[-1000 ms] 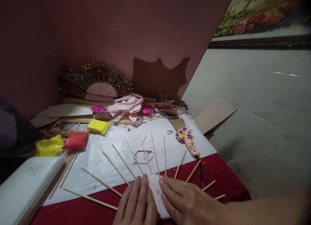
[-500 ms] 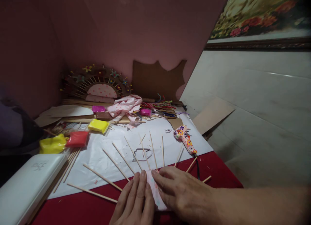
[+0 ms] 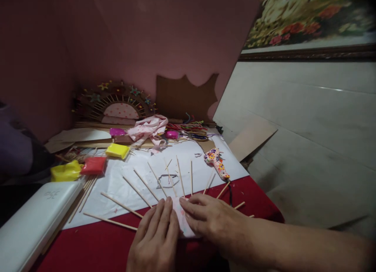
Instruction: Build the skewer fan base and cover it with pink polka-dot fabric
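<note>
A piece of pink patterned cloth (image 3: 182, 220) lies at the table's front edge, mostly covered by my hands. Thin wooden sticks (image 3: 137, 191) fan outward from around it, their inner ends hidden. My left hand (image 3: 158, 233) rests flat on the cloth's left side, fingers stretched forward and close together. On the right side, my right hand (image 3: 207, 221) presses down with its fingers extended and slightly bent. Neither hand is wrapped round anything. A flower-patterned glue gun (image 3: 217, 163) lies beyond my right hand, its black cord running toward me.
White paper (image 3: 117, 201) covers part of the red tabletop (image 3: 252, 197). Yellow (image 3: 117, 151) and red (image 3: 94, 165) clay packets lie left, near a white box-like device (image 3: 38, 221). Behind are crumpled pink fabric (image 3: 149, 127), scissors (image 3: 198, 136) and a decorated half-round piece (image 3: 117, 103).
The view has shifted slightly, so the table's things appear a little left and higher. Both hands stay pressed on the cloth, with almost no change in their pose.
</note>
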Available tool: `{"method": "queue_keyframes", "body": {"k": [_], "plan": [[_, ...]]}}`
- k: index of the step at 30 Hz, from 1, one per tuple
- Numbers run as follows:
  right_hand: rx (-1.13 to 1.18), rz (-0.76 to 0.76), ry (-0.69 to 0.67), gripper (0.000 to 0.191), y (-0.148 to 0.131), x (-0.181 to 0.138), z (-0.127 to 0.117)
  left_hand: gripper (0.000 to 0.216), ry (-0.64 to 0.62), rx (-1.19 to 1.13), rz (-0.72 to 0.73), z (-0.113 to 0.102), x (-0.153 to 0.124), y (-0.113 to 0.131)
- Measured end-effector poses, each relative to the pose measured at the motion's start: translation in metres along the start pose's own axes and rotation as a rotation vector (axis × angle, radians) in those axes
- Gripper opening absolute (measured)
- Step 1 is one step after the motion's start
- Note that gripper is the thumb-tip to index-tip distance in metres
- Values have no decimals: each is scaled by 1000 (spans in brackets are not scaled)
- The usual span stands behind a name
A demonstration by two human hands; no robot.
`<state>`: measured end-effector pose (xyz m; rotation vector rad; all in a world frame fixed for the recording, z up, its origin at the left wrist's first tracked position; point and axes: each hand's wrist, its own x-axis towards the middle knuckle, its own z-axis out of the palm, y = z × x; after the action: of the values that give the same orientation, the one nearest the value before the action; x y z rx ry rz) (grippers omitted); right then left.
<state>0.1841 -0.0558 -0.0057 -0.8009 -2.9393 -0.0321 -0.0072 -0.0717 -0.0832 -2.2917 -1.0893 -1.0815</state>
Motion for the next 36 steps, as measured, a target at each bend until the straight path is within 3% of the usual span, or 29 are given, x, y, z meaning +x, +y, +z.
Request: {"method": "queue_keyframes", "body": {"k": [1, 2, 6, 8, 11, 13, 18, 22, 29, 32, 36], "plan": [[15, 25, 25, 31, -4, -6, -2, 35, -111, 26, 56, -2, 0, -2], [40, 68, 69, 34, -9, -14, -4, 35, -130, 54, 94, -4, 1, -3], [342, 414, 507, 27, -39, -48, 1, 39, -123, 121, 110, -13, -2, -8], [601, 657, 649, 17, -52, -61, 11, 47, -112, 135, 70, -17, -4, -9], [1071, 1029, 668, 17, -66, -69, 29, 52, -127, 136, 15, -21, -6, -9], [1349, 1139, 713, 22, -71, -68, 39, 50, -137, 128, 16, -20, -5, -10], [1875, 1180, 970, 41, -78, -57, 46, 38, -137, 99, -3, -18, 3, -13], [2123, 1142, 1015, 47, -84, -51, 42, 36, -185, 55, -23, -21, 10, -15], [2174, 988, 996, 34, -81, -38, 34, 29, -112, -93, -35, -27, 18, -11], [2126, 1015, 1001, 30, -79, -31, 31, 29, -100, -104, -1, -29, 21, -9], [2050, 991, 1127, 21, -83, -26, 20, 32, -11, -97, -30, -45, 26, -1]]}}
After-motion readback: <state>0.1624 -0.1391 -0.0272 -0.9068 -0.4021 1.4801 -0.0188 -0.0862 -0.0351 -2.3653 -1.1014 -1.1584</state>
